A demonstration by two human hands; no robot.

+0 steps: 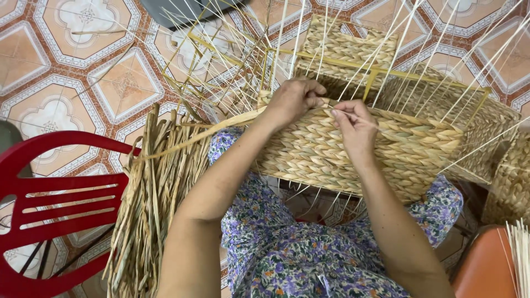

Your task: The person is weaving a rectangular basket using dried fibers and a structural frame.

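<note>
Patterned floor tiles (83, 72) in terracotta, white and grey are seen beneath everything, laid in octagonal frames. Across the lap, over a floral garment (287, 254), a half-woven rectangular basket (408, 149) is rested on its side; its near wall is plaited in thick straw-coloured braid, and thin pale stakes (386, 55) are fanned out from its yellow frame toward the top of the view. A large bundle of dried grass strands (149, 204) is draped to the left of the knees, hanging down toward the floor. Beside that bundle, at the left edge, a red plastic chair (49, 193) is placed. A second woven piece (510, 182) is partly seen at the right edge, with an orange seat (486, 267) below it.

The left hand (292, 102) is set on the upper edge of the braided wall, its fingers curled closed over the rim, where a flat strand (193, 140) coming from the left is met. The right hand (356, 129) is held just beside it on the same edge, thumb and forefinger pinched on a thin stake (361, 118), the remaining fingers folded against the weave.
</note>
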